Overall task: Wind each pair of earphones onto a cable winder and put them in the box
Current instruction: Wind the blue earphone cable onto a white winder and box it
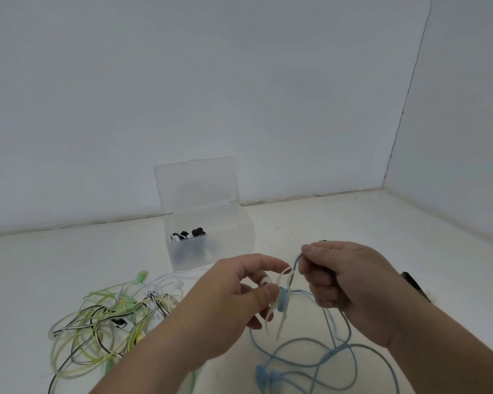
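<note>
Above the white counter (325, 223), the left hand (228, 302) pinches the near-upright winder (274, 314), and the right hand (345, 282) pinches the blue cable (294, 264) just to the winder's upper right.

Views: one. Head camera, wide-angle, worn by the person. It faces forward and down across the table (339, 223) toward its far edge and far right corner. Range: close. The left hand (219, 308) and right hand (350, 282) fill the lower centre, with the box (228, 234) beyond them near the far edge.
</note>
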`<state>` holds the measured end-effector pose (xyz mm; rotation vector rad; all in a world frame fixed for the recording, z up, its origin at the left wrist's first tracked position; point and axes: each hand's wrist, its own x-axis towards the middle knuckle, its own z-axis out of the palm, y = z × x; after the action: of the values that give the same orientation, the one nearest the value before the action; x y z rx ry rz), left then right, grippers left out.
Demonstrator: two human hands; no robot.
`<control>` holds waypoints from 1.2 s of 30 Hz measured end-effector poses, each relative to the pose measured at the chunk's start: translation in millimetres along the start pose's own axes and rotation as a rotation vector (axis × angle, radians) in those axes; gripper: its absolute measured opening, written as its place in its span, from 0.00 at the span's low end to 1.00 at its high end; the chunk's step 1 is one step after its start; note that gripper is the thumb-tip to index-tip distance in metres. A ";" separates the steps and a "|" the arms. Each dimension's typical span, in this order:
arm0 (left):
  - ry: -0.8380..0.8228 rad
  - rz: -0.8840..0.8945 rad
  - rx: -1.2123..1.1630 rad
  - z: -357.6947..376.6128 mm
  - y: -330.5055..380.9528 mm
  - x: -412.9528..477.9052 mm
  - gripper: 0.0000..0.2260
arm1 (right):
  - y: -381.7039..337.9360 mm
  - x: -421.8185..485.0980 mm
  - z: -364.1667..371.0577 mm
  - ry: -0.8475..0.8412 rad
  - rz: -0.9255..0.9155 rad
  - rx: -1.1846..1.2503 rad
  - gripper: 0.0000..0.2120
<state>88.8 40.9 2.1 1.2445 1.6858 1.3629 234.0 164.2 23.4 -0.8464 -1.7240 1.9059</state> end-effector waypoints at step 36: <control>-0.015 0.064 -0.157 -16.7 3.0 2.0 0.06 | 5.9 -2.3 10.4 0.023 -0.010 -0.187 0.14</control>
<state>74.0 36.7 9.6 1.2251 1.5087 1.4894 229.0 154.2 18.3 -0.9211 -1.9110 1.7408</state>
